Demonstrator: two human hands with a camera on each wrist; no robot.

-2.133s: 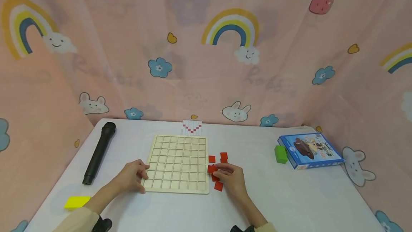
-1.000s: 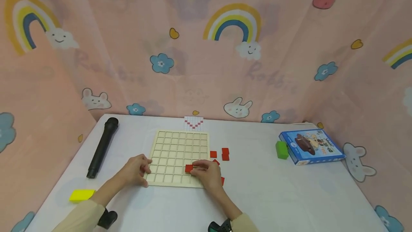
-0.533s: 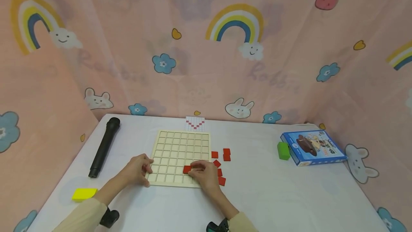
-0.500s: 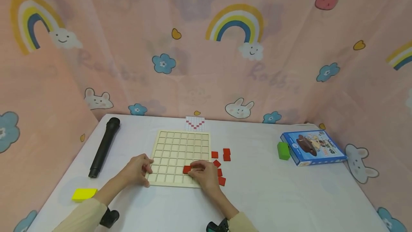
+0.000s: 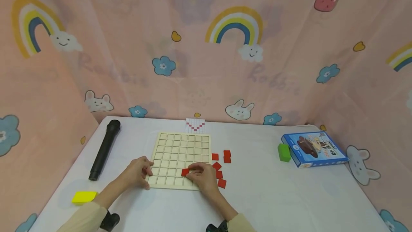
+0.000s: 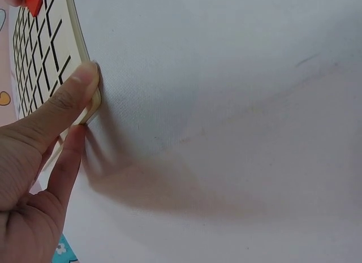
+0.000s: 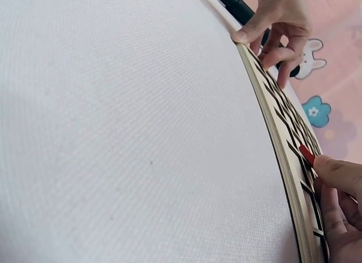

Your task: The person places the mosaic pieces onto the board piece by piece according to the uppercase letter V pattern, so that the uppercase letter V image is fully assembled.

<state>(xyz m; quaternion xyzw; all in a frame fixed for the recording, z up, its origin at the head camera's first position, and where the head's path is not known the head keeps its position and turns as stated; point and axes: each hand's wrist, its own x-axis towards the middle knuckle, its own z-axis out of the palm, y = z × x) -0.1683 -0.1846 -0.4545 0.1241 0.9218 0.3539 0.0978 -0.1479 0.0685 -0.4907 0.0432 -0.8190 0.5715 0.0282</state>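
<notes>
Pinched between thumb and fingers of the right hand (image 5: 205,179), the red tile (image 5: 185,172) now sits slightly farther left over the grid board's (image 5: 175,149) near rows, suggesting its placement is being adjusted; the left hand (image 5: 137,171) grips the board's near-left corner.

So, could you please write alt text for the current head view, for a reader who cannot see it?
A person's right hand pinches a red tile over a gridded board while the left hand holds the board's left edge. More red tiles lie to its right, and beyond it is a card with a red V pattern.
</notes>
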